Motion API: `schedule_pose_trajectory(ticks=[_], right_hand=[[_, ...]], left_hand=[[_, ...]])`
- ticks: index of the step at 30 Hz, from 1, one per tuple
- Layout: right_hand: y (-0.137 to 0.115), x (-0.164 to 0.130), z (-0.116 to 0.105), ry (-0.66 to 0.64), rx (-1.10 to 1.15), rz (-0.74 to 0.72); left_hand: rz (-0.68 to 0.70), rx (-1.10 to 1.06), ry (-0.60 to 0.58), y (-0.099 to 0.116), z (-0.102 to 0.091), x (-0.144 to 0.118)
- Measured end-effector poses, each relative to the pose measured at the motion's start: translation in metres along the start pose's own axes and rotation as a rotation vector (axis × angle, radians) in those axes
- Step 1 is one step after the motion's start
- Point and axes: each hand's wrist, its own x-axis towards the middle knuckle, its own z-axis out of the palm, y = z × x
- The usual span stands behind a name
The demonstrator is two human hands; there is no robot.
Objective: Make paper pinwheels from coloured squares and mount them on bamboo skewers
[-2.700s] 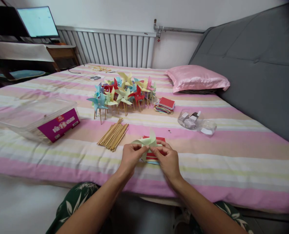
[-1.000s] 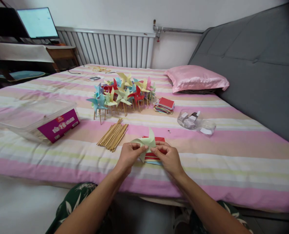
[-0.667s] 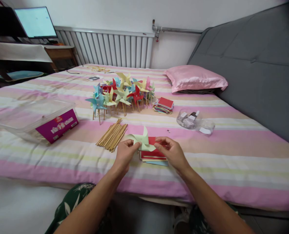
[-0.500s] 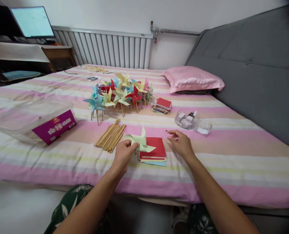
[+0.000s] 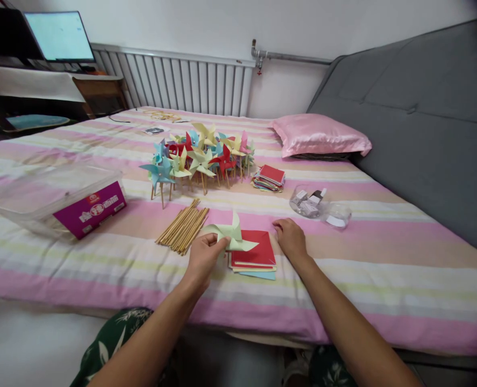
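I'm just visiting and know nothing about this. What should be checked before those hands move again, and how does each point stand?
1. Pale green paper pinwheel pinched by the left hand: ok.
2. Something gripped in the right hand: cannot tell, its grip is hidden.
3. Stick fitted to the held pinwheel: not ok, none shows.
4. Thin tan wooden sticks lying uncovered: ok.
5. Red square paper fully in view: not ok, the held pinwheel overlaps it.
6. Standing multicoloured paper pinwheels clear of both hands: ok.

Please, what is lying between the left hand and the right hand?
In the head view, a red-topped paper stack lies there; the pale green pinwheel, held in the left hand, hides part of it.
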Motion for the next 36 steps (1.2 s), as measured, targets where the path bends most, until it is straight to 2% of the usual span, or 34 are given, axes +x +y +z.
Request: schedule_pose_trajectory(ticks=[8, 17, 21, 23, 26, 28, 32, 36], right_hand=[[-0.001, -0.003, 0.001, 0.037, -0.011, 0.048], [-0.007, 0.001, -0.012, 0.172, 0.268, 0.127], [-0.028, -0.011, -0.029, 0.196, 0.466, 0.119], [-0.045, -0.023, -0.039, 0.178, 0.723, 0.106], [-0.072, -0.044, -0.051, 0.077, 0.999, 0.078], [-0.088, -0.057, -0.055, 0.01, 1.068, 0.034], [-0.103, -0.072, -0.054, -0.109, 1.006, -0.073], [-0.102, -0.076, -0.05, -0.073, 0.822, -0.125]], left_hand=[[0.042, 0.014, 0.001, 0.002, 0.001, -0.004], [0.063, 0.019, -0.031, 0.001, -0.001, -0.002], [0.082, 0.018, -0.017, 0.002, 0.001, -0.004], [0.089, 0.018, -0.004, 0.002, 0.002, -0.005], [0.092, 0.012, -0.003, 0.001, 0.005, -0.007], [0.088, 0.014, -0.012, 0.0, 0.008, -0.008], [0.102, 0.06, -0.029, -0.003, 0.012, -0.011], [0.106, 0.061, -0.067, -0.005, 0.014, -0.013]])
